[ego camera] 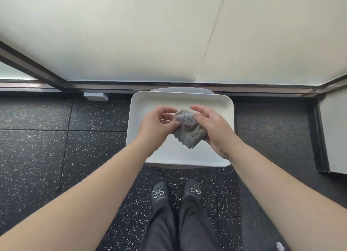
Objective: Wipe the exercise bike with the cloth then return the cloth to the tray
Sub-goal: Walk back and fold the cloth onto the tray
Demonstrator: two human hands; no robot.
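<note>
Fingers: both sets are curled onto the grey cloth [188, 129]; the left hand [155, 126] pinches its near-left edge between thumb and forefinger, and the right hand [210, 127] cups the far-right side with its fingers [199, 108] half open over the top.
Cloth: bunched between the two hands, over the middle of the white tray [180, 98]; whether its lower corner touches the tray floor cannot be told.
Step in hand: judged to be either lifting the cloth from the tray or setting it back; which one these pictures do not settle.
Doing it well: keep both pinches firm so no corner trails, and move straight up or down within the tray rim.
Hidden: the exercise bike is nowhere in view; the stand beneath the tray is mostly covered; the underside of the cloth is out of sight.
</note>
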